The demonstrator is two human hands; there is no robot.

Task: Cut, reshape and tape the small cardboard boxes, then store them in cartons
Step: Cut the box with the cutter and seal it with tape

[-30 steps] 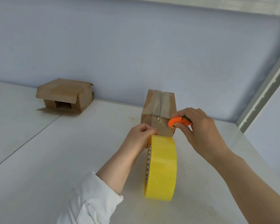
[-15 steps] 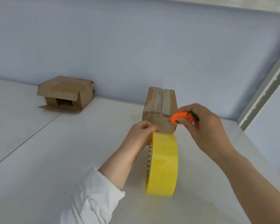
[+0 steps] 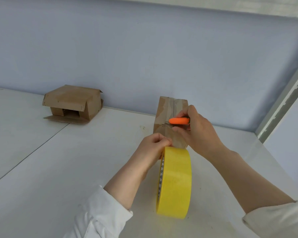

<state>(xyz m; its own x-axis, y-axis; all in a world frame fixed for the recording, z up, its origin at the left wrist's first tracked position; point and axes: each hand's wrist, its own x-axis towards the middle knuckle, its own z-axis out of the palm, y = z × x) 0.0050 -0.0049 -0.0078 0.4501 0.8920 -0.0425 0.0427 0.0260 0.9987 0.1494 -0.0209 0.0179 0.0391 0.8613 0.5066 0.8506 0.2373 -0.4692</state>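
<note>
Here: 2 boxes (image 3: 72, 102) (image 3: 169, 109), 1 tape roll (image 3: 175, 181), 1 cutter (image 3: 179, 120).

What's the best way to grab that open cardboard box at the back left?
From above: grip the open cardboard box across its flat top, fingers down the side walls. Its open front faces you with loose flaps, which likely give no firm hold.

White table (image 3: 62, 169) bears open-flapped box (image 3: 72, 100), upright taped box (image 3: 163, 115) and yellow tape roll (image 3: 176, 182).
</note>
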